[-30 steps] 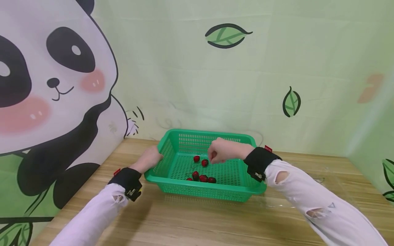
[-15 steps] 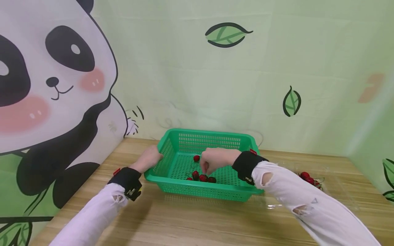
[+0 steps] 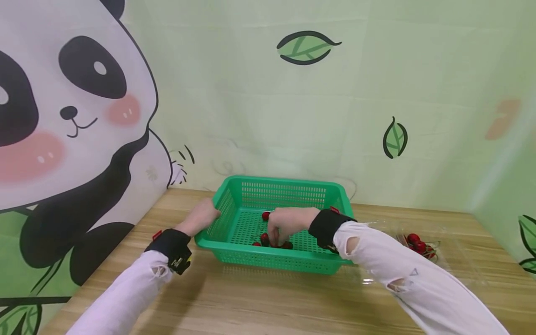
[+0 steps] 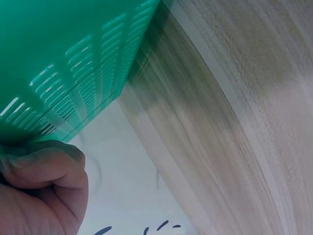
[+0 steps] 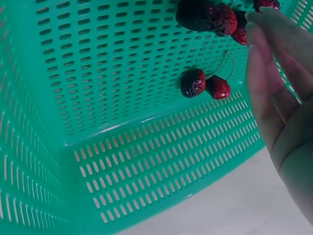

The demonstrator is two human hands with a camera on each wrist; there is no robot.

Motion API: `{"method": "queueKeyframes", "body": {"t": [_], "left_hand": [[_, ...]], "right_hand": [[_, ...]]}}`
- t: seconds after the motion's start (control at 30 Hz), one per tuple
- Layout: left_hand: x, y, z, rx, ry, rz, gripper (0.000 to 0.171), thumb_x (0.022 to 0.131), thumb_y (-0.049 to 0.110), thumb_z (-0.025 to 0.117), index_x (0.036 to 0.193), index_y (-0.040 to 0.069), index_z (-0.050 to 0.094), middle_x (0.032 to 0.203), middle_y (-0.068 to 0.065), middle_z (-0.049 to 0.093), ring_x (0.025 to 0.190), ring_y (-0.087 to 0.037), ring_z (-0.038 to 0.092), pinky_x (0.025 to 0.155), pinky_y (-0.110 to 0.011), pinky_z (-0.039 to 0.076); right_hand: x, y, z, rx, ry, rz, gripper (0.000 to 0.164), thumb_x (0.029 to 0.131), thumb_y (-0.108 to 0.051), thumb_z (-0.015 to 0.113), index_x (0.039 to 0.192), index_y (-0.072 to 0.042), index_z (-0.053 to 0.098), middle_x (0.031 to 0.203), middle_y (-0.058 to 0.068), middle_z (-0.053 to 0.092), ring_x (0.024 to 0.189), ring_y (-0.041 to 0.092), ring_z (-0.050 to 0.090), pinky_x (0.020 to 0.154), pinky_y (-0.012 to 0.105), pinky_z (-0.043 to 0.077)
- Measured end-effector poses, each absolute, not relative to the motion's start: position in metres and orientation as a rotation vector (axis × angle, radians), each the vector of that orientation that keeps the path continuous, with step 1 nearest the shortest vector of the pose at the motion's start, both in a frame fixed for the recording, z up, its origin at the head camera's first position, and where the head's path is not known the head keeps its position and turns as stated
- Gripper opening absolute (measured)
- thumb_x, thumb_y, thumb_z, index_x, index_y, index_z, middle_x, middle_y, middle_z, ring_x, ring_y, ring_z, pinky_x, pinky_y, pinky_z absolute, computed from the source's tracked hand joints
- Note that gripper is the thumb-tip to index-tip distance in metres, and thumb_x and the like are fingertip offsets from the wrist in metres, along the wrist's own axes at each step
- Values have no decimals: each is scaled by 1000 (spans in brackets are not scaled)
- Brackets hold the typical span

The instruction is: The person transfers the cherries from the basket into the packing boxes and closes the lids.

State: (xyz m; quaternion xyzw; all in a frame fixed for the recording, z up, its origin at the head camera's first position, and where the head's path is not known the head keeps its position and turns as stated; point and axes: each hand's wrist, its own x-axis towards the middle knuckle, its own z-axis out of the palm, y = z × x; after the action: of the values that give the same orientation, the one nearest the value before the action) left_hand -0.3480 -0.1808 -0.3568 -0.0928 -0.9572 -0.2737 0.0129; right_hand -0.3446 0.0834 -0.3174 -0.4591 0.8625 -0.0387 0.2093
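A green slotted plastic basket (image 3: 293, 263) stands on the table, with several dark red cherries (image 3: 264, 239) inside. My left hand (image 3: 201, 217) grips its left rim; the left wrist view shows that hand's curled fingers (image 4: 54, 169) against the basket wall. Inside the basket, my right hand (image 3: 284, 224) points down at the cluster near the front wall. In the right wrist view its nearly straight fingers (image 5: 266, 81) reach a wrinkled red cherry (image 5: 239, 32), which they partly cover. Apart from that cluster lie two cherries (image 5: 218, 87) with thin stems. No cherry shows lifted.
On the right of the wooden table (image 3: 268, 302) lies a clear plastic container (image 3: 454, 253), its outline faint. More red cherries with stems (image 3: 418, 244) are in it, beside my right sleeve (image 3: 402, 260). A panda-printed cloth (image 3: 234, 116) hangs close behind the basket.
My right hand has moved left and down inside the basket to the front cherries. As the sleeve shifted, the cherries on the right came into view. My left hand has kept its place on the rim.
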Motion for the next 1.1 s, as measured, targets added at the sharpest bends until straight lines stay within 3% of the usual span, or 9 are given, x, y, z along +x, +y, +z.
{"method": "queueKeyframes", "body": {"t": [0.5,0.77,1.1], "left_hand": [[-349,-180,-356,-261,-2997,-820,7,88,3,54,86,-3,55,77,-8,51,66,-20,53,60,-31,50],[-348,-181,-357,-271,-2999,-846,6,88,2,53,84,-1,54,76,-8,51,65,-19,53,59,-30,49],[-347,-181,-355,-309,-2980,-813,6,87,2,54,82,-1,53,77,-9,51,66,-20,53,60,-30,49]], "right_hand": [[-346,81,-327,-1229,2361,-78,22,92,4,71,106,-10,80,105,5,79,90,13,71,73,22,56],[-345,79,-330,-1068,2317,-142,27,92,10,67,109,-8,79,109,10,77,97,17,72,73,28,60],[-343,79,-334,-1013,2387,-10,42,95,17,53,113,-13,77,108,4,76,99,17,71,77,29,59]]}}
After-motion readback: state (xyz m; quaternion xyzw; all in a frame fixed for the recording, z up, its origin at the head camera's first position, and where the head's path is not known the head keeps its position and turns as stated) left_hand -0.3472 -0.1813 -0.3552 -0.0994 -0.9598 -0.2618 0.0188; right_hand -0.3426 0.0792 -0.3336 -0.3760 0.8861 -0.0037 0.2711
